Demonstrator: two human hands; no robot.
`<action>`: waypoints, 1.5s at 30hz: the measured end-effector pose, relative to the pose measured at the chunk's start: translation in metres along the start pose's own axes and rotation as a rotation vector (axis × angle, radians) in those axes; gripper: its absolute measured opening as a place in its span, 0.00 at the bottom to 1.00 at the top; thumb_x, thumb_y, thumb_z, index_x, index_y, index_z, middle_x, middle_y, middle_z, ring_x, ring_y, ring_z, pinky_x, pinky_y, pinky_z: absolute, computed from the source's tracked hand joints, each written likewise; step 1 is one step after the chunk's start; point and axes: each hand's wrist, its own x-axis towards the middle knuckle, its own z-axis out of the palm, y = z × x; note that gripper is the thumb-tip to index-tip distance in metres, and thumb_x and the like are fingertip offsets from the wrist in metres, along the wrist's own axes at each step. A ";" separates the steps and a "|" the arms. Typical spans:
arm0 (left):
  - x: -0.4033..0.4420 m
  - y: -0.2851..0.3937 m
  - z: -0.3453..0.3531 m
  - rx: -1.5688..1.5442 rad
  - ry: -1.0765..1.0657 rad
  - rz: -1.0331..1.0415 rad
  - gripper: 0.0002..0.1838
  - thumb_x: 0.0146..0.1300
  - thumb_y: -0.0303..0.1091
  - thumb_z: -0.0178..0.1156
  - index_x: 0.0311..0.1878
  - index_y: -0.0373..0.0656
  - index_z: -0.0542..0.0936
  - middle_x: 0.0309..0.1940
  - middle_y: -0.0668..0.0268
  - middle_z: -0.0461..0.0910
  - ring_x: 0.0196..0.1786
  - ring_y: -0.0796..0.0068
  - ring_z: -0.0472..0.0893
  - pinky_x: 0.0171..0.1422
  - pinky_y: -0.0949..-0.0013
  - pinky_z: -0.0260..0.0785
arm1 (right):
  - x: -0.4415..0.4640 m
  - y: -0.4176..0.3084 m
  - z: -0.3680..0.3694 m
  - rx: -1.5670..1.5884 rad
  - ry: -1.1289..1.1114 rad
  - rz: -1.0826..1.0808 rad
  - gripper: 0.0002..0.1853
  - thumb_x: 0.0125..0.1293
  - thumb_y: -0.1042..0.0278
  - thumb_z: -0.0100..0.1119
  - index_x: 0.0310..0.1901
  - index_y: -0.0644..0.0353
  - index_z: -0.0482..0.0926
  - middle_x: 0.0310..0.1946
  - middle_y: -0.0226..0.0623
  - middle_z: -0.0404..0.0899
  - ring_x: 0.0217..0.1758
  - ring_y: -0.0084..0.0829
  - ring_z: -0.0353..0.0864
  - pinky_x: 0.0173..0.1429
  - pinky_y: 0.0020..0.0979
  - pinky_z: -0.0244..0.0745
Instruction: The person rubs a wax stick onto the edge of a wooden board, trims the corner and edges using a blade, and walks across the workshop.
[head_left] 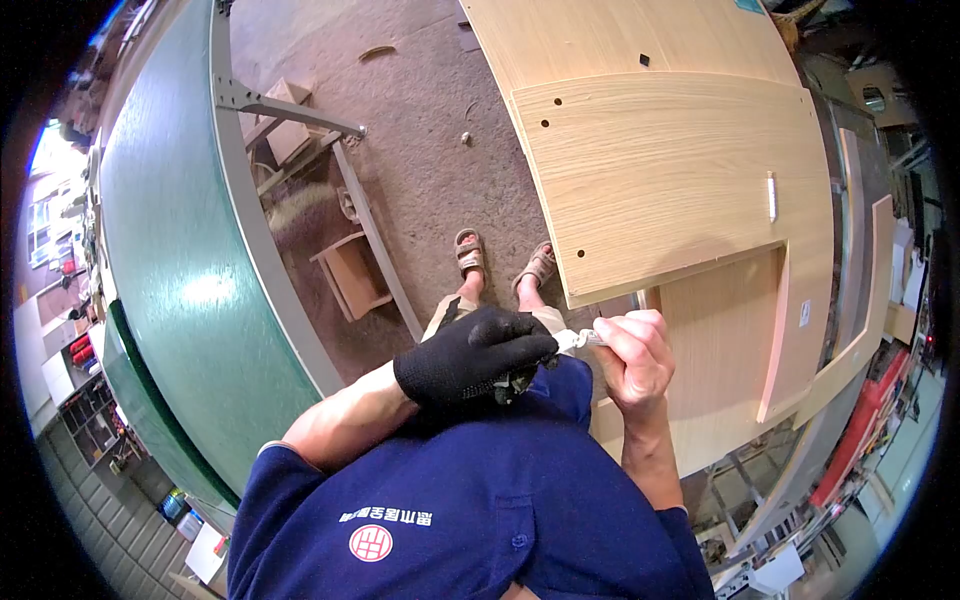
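My left hand [475, 360], in a black glove, is closed in front of my waist. Its thumb and fingers pinch one end of a small white piece with a ridged, twisted-looking part [580, 340]; its exact kind is too small to make out. My bare right hand [638, 358] has its fingertips closed on the other end of that piece. Dark, crumpled material [515, 384] shows just under the gloved fingers, partly hidden by them. Right beside my right hand lies a pale wood-grain panel [680, 180] with several dark holes.
A white marker-like stick [771, 196] lies on the panel. More wooden boards [715, 320] are stacked below and beyond it. At left stands a long green-topped table [180, 230] with a grey metal frame [290, 110]. Wooden boxes [355, 275] sit underneath, on the concrete floor [420, 130].
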 end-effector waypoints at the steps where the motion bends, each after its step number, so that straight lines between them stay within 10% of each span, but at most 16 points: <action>1: 0.001 0.001 0.000 -0.001 0.002 -0.010 0.14 0.76 0.35 0.53 0.53 0.37 0.81 0.35 0.60 0.81 0.36 0.73 0.81 0.41 0.70 0.73 | -0.001 0.001 -0.001 0.002 -0.004 -0.005 0.16 0.55 0.78 0.75 0.46 0.61 0.81 0.37 0.38 0.83 0.37 0.38 0.80 0.41 0.36 0.77; 8: 0.022 -0.034 0.000 0.281 0.058 0.311 0.14 0.77 0.36 0.52 0.57 0.38 0.78 0.34 0.62 0.81 0.36 0.73 0.82 0.41 0.69 0.74 | -0.003 0.005 -0.001 0.028 0.058 0.128 0.17 0.56 0.84 0.72 0.47 0.62 0.81 0.39 0.40 0.82 0.37 0.36 0.81 0.41 0.34 0.79; 12: 0.051 -0.027 0.000 -0.206 0.088 -0.104 0.16 0.78 0.39 0.52 0.57 0.38 0.79 0.31 0.61 0.82 0.34 0.72 0.83 0.40 0.67 0.74 | -0.013 0.025 0.011 0.032 0.073 0.310 0.15 0.59 0.84 0.71 0.47 0.64 0.81 0.41 0.41 0.82 0.38 0.30 0.83 0.39 0.28 0.80; 21: 0.083 -0.031 0.013 0.030 0.522 0.022 0.18 0.67 0.40 0.68 0.53 0.37 0.82 0.32 0.72 0.82 0.35 0.84 0.77 0.39 0.72 0.71 | -0.041 0.043 0.021 0.069 -0.022 0.606 0.13 0.59 0.80 0.70 0.46 0.62 0.81 0.41 0.42 0.84 0.40 0.35 0.87 0.41 0.33 0.83; 30: 0.116 -0.040 0.033 0.006 0.541 -0.033 0.07 0.67 0.34 0.67 0.40 0.41 0.86 0.26 0.73 0.81 0.28 0.85 0.76 0.32 0.77 0.69 | -0.055 0.072 -0.002 -0.155 0.072 0.388 0.12 0.61 0.76 0.68 0.46 0.59 0.80 0.40 0.41 0.82 0.40 0.43 0.85 0.46 0.39 0.81; 34: 0.109 -0.033 0.033 -0.087 0.662 -0.014 0.06 0.67 0.33 0.67 0.40 0.40 0.85 0.27 0.72 0.81 0.28 0.84 0.77 0.33 0.77 0.71 | -0.045 0.170 -0.073 -0.317 0.365 0.532 0.13 0.67 0.70 0.66 0.48 0.63 0.75 0.35 0.43 0.79 0.38 0.36 0.80 0.41 0.37 0.76; 37: 0.099 -0.051 0.026 -0.078 0.778 -0.091 0.07 0.67 0.33 0.67 0.42 0.40 0.85 0.28 0.73 0.81 0.28 0.84 0.77 0.33 0.76 0.71 | -0.011 0.277 -0.150 -0.572 0.602 0.503 0.17 0.70 0.61 0.64 0.53 0.63 0.78 0.40 0.47 0.82 0.43 0.47 0.83 0.48 0.44 0.77; 45: 0.064 -0.078 0.032 -0.123 0.822 -0.102 0.09 0.69 0.35 0.65 0.42 0.40 0.85 0.28 0.72 0.81 0.29 0.84 0.76 0.33 0.76 0.71 | 0.005 0.364 -0.203 -0.581 0.333 0.767 0.18 0.73 0.54 0.61 0.51 0.61 0.82 0.41 0.44 0.84 0.44 0.44 0.83 0.46 0.42 0.75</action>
